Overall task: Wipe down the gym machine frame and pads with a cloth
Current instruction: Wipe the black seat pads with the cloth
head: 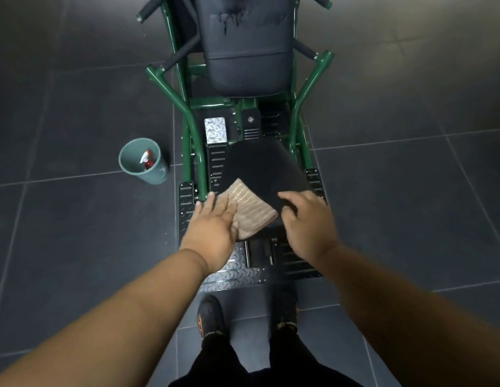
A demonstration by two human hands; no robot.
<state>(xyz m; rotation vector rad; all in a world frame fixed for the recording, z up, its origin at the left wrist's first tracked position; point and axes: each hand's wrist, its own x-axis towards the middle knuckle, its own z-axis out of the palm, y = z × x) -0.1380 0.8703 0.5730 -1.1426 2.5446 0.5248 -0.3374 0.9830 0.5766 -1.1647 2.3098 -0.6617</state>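
My left hand (215,230) presses the beige cloth (250,212) flat-fingered onto the near-left corner of the black seat pad (264,170). My right hand (307,219) rests beside it, fingers seemingly curled over the pad's near edge. No legible writing anywhere, including the spray bottle (147,160) in the bucket (131,160), left.

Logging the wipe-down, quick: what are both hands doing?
Left hand: open, fingers flat on the cloth.
Right hand: open, resting on the seat pad.
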